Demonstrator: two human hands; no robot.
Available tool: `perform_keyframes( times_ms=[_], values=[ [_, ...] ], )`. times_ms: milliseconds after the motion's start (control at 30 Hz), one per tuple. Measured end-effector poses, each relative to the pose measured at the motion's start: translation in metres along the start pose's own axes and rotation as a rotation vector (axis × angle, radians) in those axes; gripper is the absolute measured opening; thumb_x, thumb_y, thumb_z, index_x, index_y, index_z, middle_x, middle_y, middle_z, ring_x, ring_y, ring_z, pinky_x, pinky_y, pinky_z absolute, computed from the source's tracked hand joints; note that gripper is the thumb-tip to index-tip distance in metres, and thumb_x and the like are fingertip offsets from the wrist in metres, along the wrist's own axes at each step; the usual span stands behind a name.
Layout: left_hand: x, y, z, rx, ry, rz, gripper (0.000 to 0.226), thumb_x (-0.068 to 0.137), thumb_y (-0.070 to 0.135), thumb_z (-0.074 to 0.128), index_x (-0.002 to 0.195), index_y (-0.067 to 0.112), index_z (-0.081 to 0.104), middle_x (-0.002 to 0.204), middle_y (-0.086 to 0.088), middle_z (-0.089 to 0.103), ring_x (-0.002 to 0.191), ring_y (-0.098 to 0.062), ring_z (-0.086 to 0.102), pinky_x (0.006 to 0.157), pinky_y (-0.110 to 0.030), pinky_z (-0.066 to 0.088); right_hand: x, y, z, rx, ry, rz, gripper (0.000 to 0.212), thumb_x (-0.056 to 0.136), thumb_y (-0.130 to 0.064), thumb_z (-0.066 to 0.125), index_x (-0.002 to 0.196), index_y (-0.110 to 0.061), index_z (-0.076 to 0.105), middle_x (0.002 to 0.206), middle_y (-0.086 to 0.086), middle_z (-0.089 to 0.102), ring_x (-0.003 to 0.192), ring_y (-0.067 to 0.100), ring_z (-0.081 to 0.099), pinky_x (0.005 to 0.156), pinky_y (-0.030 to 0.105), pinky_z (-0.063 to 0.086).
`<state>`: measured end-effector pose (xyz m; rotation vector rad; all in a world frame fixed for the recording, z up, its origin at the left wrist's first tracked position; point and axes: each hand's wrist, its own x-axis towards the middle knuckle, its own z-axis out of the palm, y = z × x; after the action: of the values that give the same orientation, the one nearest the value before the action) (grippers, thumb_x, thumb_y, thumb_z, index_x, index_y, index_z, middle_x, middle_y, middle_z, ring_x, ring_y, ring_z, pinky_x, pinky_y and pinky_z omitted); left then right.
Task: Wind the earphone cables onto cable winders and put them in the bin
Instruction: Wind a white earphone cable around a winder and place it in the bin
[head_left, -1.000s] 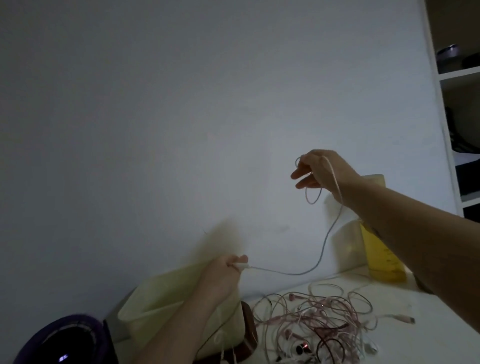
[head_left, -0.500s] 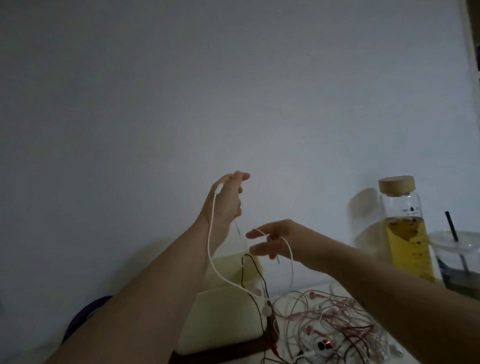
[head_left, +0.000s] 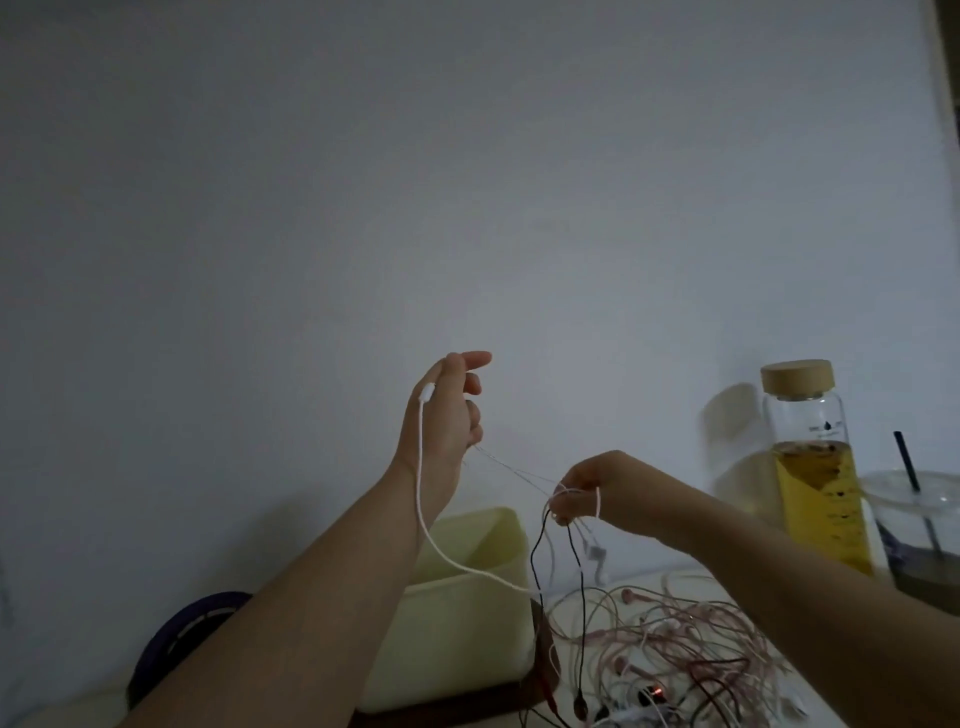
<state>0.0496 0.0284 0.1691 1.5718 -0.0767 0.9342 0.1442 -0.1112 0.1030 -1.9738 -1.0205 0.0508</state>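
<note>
We're untangling: left hand (head_left: 445, 415) pinches white cable (head_left: 420, 499), right hand (head_left: 597, 491) grips strands at 3 o'clock; next, free it from pile (head_left: 675, 654).

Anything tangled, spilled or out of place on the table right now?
Yes: a black cable hangs caught up with the white cable held between the left hand and right hand. The earphone pile below is a knot. Nothing looks spilled; the bottle stands upright.
</note>
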Motion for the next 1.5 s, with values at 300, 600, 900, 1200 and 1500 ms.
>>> perform_keyframes(
  times_ms=[300,600,900,1200,1500],
  values=[
    [-0.009,-0.035,0.02,0.757,-0.275,0.149,0.035,0.105,0.026,0.029,0.103,0.011,0.061,0.088,0.004,0.057,0.077,-0.008,0.053,0.063,-0.007,0.039,-0.007,0.024,-0.036,-0.177,0.226,0.138,0.017,0.079,-0.016,0.062,0.064,-0.024,0.062,0.064,0.001,0.066,0.051,0.011,0.053,0.075,0.032,0.038],
    [-0.014,-0.053,0.037,1.139,-0.56,-0.025,0.023,0.095,0.027,0.058,0.086,0.009,0.069,0.099,-0.006,0.069,0.092,-0.02,0.064,0.077,-0.026,0.048,-0.006,0.03,-0.047,-0.202,0.228,0.068,0.025,0.083,-0.019,0.069,0.065,-0.035,0.062,0.067,-0.01,0.064,0.063,0.008,0.056,0.074,0.027,0.048],
    [0.007,-0.014,-0.027,0.378,-0.099,0.018,0.032,0.1,0.029,0.047,0.078,0.018,0.066,0.051,0.011,0.038,0.045,-0.007,0.031,0.046,-0.02,0.028,-0.006,0.002,-0.048,0.5,0.153,-0.08,0.028,0.08,-0.033,0.068,0.098,-0.013,0.073,0.062,-0.006,0.052,0.074,0.015,0.049,0.083,0.028,0.041],
    [-0.029,0.025,-0.134,0.319,0.097,0.124,0.037,0.1,0.023,0.047,0.069,0.013,0.062,0.047,0.012,0.038,0.041,-0.004,0.031,0.044,-0.018,0.028,0.001,-0.076,0.019,0.672,-0.048,-0.215,0.023,0.093,-0.028,0.054,0.093,-0.013,0.071,0.061,-0.005,0.049,0.061,0.007,0.049,0.083,0.03,0.051],
    [-0.1,0.033,-0.241,0.411,0.354,0.031,0.042,0.098,0.021,0.052,0.057,0.017,0.061,0.053,0.004,0.041,0.043,-0.007,0.033,0.05,-0.024,0.028,0.006,-0.121,0.139,0.559,-0.292,-0.217,0.026,0.094,-0.027,0.054,0.085,-0.012,0.073,0.056,-0.004,0.048,0.057,0.009,0.046,0.072,0.028,0.046]
  ],
)
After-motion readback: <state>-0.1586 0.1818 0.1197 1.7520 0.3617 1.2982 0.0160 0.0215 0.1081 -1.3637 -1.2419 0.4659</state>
